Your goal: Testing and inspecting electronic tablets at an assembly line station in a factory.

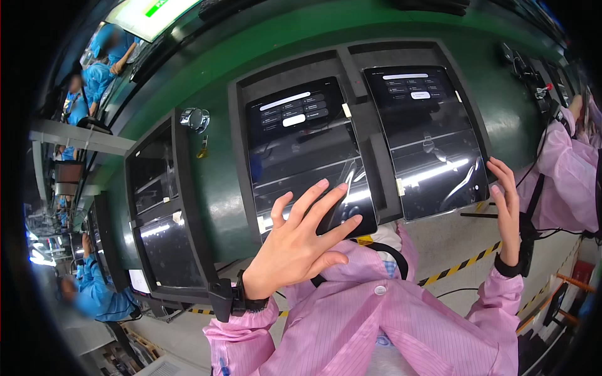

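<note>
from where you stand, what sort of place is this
Likely an electronics factory line: two lit tablets lie in a dark tray on a green bench, and people nearby wear blue workwear.

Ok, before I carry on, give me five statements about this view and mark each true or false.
1. The left hand is spread over the lower part of the left tablet. True.
2. The right hand is clenched in a fist. False: it is open, by the right edge of the right tablet.
3. Both these tablets have blank screens. False: both are lit, with panels near the top.
4. They lie side by side in a dark frame. True.
5. The shiny round metal object is right of both tablets. False: it is left of them.
</note>
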Demonstrator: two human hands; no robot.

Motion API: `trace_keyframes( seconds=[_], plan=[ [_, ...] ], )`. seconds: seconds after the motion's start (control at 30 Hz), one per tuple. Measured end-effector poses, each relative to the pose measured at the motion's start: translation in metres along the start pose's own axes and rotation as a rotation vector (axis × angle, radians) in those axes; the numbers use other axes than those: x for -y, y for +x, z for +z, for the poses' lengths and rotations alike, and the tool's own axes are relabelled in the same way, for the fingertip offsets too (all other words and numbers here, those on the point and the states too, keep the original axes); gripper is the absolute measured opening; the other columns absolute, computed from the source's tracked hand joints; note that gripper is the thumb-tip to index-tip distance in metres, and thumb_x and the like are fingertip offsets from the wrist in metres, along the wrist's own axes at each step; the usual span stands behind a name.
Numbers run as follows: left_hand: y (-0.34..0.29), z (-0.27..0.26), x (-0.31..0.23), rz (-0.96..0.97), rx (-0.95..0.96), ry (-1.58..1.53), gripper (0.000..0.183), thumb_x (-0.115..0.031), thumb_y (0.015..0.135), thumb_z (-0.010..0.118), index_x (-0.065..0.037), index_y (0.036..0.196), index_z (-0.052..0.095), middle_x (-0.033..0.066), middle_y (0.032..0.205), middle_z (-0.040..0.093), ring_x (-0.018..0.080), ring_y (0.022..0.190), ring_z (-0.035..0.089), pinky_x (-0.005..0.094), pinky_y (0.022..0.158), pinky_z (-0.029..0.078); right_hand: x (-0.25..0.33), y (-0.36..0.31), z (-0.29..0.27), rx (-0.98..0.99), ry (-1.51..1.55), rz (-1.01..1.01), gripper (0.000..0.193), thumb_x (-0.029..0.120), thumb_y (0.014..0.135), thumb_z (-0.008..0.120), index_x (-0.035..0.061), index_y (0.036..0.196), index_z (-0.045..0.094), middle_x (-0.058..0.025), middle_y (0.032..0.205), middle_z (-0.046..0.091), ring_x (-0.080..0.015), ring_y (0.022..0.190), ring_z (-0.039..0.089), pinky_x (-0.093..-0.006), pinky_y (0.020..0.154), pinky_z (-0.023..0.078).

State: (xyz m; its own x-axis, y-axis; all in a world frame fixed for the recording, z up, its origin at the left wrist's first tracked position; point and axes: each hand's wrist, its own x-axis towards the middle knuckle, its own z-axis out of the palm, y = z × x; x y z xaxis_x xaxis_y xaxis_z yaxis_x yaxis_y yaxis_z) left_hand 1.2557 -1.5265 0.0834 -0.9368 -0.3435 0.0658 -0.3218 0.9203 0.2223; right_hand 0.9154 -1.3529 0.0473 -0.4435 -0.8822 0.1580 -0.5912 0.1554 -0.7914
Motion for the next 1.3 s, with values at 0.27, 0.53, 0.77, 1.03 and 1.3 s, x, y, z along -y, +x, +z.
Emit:
trace_keyframes(
  seconds=[0.27, 0.53, 0.77, 1.03, 1.3],
  plan=[
    [0.003, 0.005, -0.001, -0.019, 0.018, -0.027, 0.06, -0.062, 0.087, 0.024, -0.024, 0.113, 0.063, 0.01, 0.131, 0.042, 0.0312, 0.125, 0.032, 0.0489, 0.099, 0.015, -0.019, -0.012, 0.02, -0.146, 0.086, 0.029, 0.038, 0.008, 0.079, 0.05, -0.0043, 0.115, 0.054, -0.012, 0.134, 0.039, -0.0255, 0.128, 0.033, -0.0353, 0.105, 0.024],
    [0.006, -0.002, 0.001, -0.089, -0.076, -0.042, 0.068, -0.063, 0.088, 0.017, -0.022, 0.107, 0.067, 0.0134, 0.128, 0.045, 0.0336, 0.123, 0.032, 0.0475, 0.099, 0.018, -0.017, -0.01, 0.025, -0.171, 0.106, 0.058, 0.039, 0.007, 0.073, 0.058, -0.0015, 0.111, 0.057, -0.0136, 0.133, 0.039, -0.0277, 0.126, 0.034, -0.0384, 0.106, 0.022],
    [0.002, -0.009, 0.005, -0.128, -0.098, -0.007, 0.063, -0.062, 0.088, 0.022, -0.022, 0.111, 0.065, 0.012, 0.13, 0.043, 0.0314, 0.124, 0.032, 0.0463, 0.099, 0.016, -0.009, -0.005, 0.034, -0.238, 0.062, 0.106, 0.037, 0.009, 0.073, 0.06, -0.0014, 0.108, 0.057, -0.0113, 0.13, 0.041, -0.0263, 0.123, 0.037, -0.0373, 0.104, 0.025],
    [0.007, -0.013, 0.041, -0.355, -0.199, 0.036, 0.055, -0.046, 0.094, 0.02, -0.017, 0.115, 0.062, 0.0142, 0.135, 0.037, 0.0339, 0.129, 0.026, 0.0449, 0.102, 0.016, 0.004, 0.011, 0.013, -0.189, 0.057, -0.004, 0.024, 0.013, 0.084, 0.051, 0.0013, 0.102, 0.063, -0.0109, 0.12, 0.051, -0.0242, 0.118, 0.043, -0.0339, 0.097, 0.032],
    [0.015, -0.006, 0.051, -0.395, -0.225, 0.059, 0.041, -0.036, 0.094, 0.032, -0.016, 0.112, 0.063, 0.014, 0.135, 0.036, 0.0329, 0.13, 0.024, 0.0468, 0.102, 0.014, 0.046, 0.06, 0.028, 0.001, -0.266, -0.278, 0.021, 0.009, 0.083, 0.052, 0.0075, 0.096, 0.069, -0.0099, 0.124, 0.05, -0.0292, 0.123, 0.037, -0.0404, 0.101, 0.027]
  ],
)
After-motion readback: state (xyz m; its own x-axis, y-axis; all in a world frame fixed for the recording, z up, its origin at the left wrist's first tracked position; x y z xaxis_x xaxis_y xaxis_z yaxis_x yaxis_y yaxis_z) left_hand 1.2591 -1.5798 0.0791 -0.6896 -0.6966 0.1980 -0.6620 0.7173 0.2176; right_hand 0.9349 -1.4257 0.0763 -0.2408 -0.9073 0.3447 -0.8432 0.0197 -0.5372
